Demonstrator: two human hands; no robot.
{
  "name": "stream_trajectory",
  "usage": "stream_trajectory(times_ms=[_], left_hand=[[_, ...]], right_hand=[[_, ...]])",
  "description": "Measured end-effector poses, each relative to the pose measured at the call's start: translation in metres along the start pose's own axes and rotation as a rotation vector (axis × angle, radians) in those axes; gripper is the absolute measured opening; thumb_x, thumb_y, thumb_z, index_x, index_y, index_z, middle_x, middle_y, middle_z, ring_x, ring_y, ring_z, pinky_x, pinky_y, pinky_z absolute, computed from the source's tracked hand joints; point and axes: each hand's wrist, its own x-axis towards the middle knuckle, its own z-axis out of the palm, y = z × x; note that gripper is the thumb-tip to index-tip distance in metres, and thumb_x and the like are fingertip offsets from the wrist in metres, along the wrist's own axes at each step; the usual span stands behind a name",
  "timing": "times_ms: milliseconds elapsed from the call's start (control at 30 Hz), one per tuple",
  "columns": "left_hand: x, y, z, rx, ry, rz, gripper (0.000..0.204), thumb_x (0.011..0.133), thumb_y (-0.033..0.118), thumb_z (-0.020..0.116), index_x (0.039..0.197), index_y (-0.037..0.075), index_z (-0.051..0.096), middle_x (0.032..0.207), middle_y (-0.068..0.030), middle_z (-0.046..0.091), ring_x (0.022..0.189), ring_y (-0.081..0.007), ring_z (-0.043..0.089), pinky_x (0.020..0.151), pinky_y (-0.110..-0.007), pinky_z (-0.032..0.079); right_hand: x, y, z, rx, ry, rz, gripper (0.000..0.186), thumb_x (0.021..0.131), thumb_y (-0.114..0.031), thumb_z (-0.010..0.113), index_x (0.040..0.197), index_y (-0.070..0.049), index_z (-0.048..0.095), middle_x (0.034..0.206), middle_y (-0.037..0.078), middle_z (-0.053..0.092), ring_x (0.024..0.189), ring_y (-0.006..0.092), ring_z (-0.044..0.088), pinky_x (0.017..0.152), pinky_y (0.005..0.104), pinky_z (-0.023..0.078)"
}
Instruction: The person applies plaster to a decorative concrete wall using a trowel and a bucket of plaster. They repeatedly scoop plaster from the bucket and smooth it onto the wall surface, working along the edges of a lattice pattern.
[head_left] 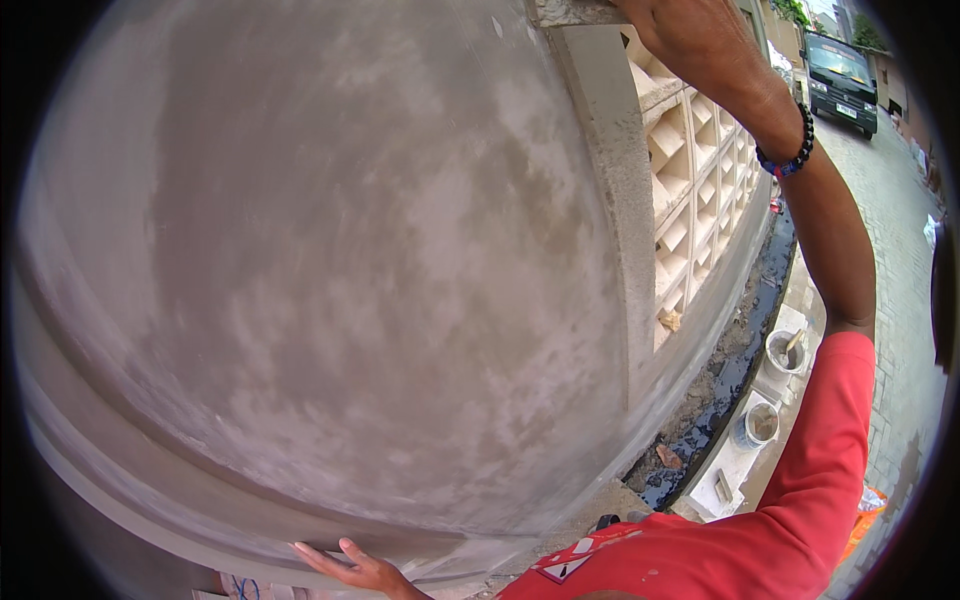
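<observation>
A broad grey plastered wall (380,250) with damp, darker patches takes up most of the view. My right arm reaches up in a red sleeve, and my right hand (690,45) is at the top edge of the picture. Its fingers are mostly cut off there, beside a grey, rough-edged flat piece (572,12) at the wall's upper right corner. Whether the hand grips that piece is hidden. Low down, my left hand (352,573) has its fingers stretched out close to the wall's lower ledge (250,515), holding nothing that shows.
Right of the wall's edge stands a cream openwork block screen (690,170). Below it runs a wet gutter (715,400). Two buckets, one with a handled tool (786,350) and another bucket (760,424), stand along the gutter. A dark vehicle (842,85) is on the paved road (885,220).
</observation>
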Motion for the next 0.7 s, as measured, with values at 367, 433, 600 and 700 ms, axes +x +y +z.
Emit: stream_trajectory(times_ms=[367, 433, 600, 700], left_hand=[[-0.001, -0.003, -0.004, 0.353, 0.003, 0.143, 0.063, 0.095, 0.035, 0.059, 0.141, -0.003, 0.040, 0.142, -0.0258, 0.043, 0.130, -0.0383, 0.043, 0.108, -0.046, 0.035], [-0.002, 0.002, 0.000, 0.306, -0.010, 0.121, 0.065, 0.094, 0.035, 0.059, 0.143, -0.002, 0.038, 0.143, -0.0257, 0.041, 0.131, -0.0386, 0.042, 0.109, -0.046, 0.035], [-0.001, 0.001, -0.011, 0.293, -0.040, 0.116, 0.068, 0.094, 0.035, 0.061, 0.145, -0.001, 0.034, 0.145, -0.0259, 0.038, 0.132, -0.0391, 0.040, 0.109, -0.048, 0.033], [-0.001, -0.003, -0.010, 0.284, -0.046, 0.116, 0.069, 0.093, 0.034, 0.061, 0.145, -0.002, 0.033, 0.146, -0.0261, 0.037, 0.133, -0.0391, 0.039, 0.110, -0.048, 0.032]], right_hand=[[0.091, 0.016, -0.017, 0.327, 0.009, 0.544, 0.028, 0.087, -0.015, 0.059, 0.109, 0.000, 0.067, 0.090, 0.012, 0.066, 0.080, 0.0214, 0.063, 0.075, 0.0315, 0.052], [0.109, 0.045, -0.008, 0.252, 0.064, 0.438, 0.025, 0.086, -0.015, 0.059, 0.104, 0.000, 0.069, 0.082, 0.009, 0.065, 0.073, 0.0199, 0.062, 0.070, 0.0303, 0.052], [0.128, 0.015, -0.015, 0.274, -0.215, 0.525, 0.023, 0.084, -0.014, 0.058, 0.095, 0.001, 0.071, 0.073, 0.006, 0.065, 0.061, 0.0163, 0.059, 0.058, 0.0312, 0.049], [0.124, 0.013, -0.010, 0.483, -0.013, 0.361, 0.022, 0.081, -0.013, 0.057, 0.090, 0.000, 0.072, 0.074, 0.008, 0.067, 0.061, 0.0162, 0.059, 0.055, 0.0312, 0.048]])
